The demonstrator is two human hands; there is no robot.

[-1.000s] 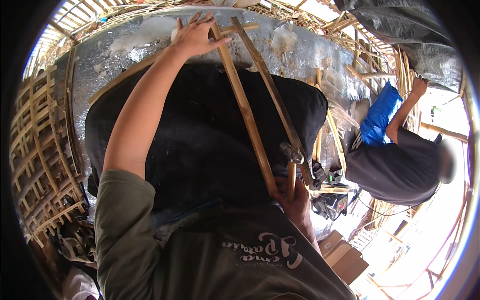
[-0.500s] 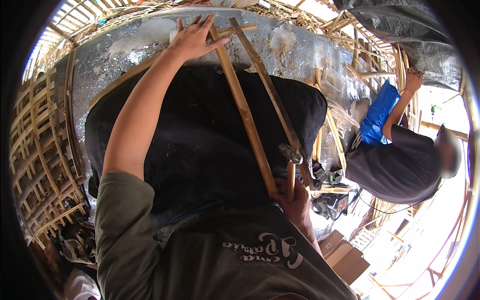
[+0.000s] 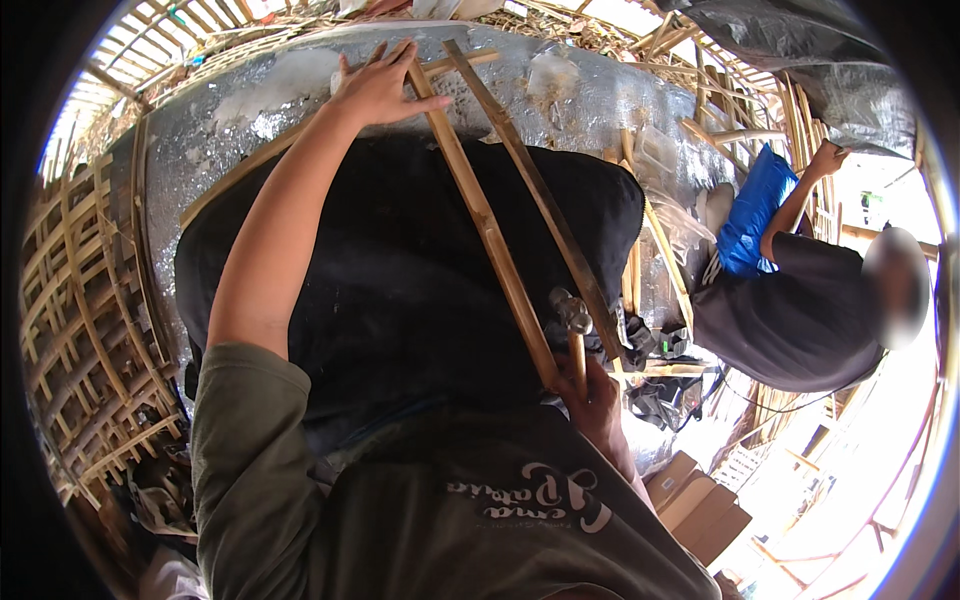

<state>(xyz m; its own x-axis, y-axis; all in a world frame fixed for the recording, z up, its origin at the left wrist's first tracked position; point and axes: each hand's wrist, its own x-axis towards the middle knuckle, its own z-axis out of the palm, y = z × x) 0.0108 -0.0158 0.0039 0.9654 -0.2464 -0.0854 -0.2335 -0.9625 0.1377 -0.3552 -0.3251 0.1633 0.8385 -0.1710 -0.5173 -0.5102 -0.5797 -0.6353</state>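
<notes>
My left hand (image 3: 383,90) lies at the far end of a long bamboo strip (image 3: 484,215), fingers spread and thumb stretched out across it. The strip slants back toward me over a black cloth (image 3: 400,270). At its near end my right hand (image 3: 597,398) is closed around the wooden handle of a hammer (image 3: 577,322), head upward; the strip's end also touches that hand. To the right runs a second, darker bamboo strip (image 3: 541,190), nearly parallel. A short bamboo piece (image 3: 472,61) lies crosswise at the far ends of both strips.
A silvery sheet (image 3: 270,90) spreads beyond the cloth. Woven bamboo lattice (image 3: 80,330) stands at the left. On the right are a blue plastic bundle (image 3: 752,215), a co-worker in a dark shirt (image 3: 785,325) and a cardboard box (image 3: 695,505).
The view has shifted slightly. Both hands keep their places on the strip and hammer. The co-worker's raised arm and head have moved a little.
</notes>
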